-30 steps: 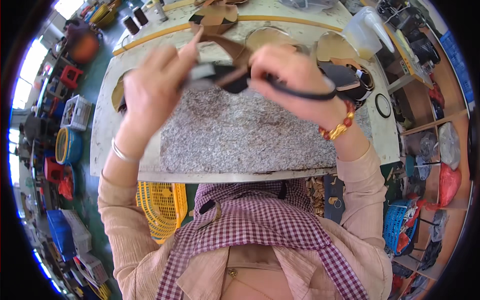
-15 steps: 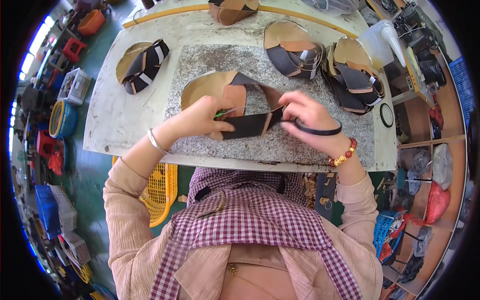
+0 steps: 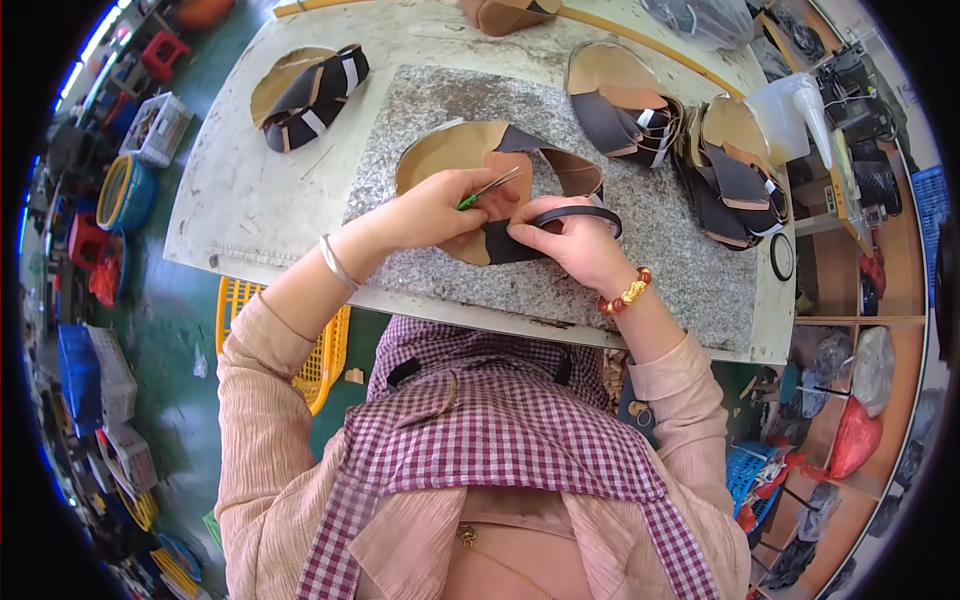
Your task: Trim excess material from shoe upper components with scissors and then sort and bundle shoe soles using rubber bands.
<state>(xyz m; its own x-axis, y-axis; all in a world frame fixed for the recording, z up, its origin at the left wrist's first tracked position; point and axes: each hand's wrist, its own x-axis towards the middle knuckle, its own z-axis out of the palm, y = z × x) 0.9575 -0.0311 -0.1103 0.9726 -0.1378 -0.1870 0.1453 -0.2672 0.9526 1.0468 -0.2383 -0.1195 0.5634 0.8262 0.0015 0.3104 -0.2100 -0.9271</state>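
A shoe upper (image 3: 445,160) of tan, orange-brown and black pieces lies curved on the grey speckled slab. My left hand (image 3: 440,208) is closed over its near left side, holding a thin metal-pointed tool (image 3: 468,201) with a green grip; its exact kind I cannot make out. My right hand (image 3: 580,245) pinches the near black band of the upper, close beside the left fingertips. A narrow black ring (image 3: 590,211), like a thin tape roll, is held in the right hand, its loop standing over the fingers. The fingers partly hide the band where they meet.
One black-and-tan upper (image 3: 310,95) lies at the left of the table; stacked uppers (image 3: 625,105) and another stack (image 3: 735,170) lie at right. A translucent bottle (image 3: 775,120) and a dark ring (image 3: 782,257) sit near the right edge. Below is a yellow basket (image 3: 320,370).
My right hand has come in leftward, from the band's right end to near the left hand. The green-gripped tool now points up and right. The view has shifted somewhat.
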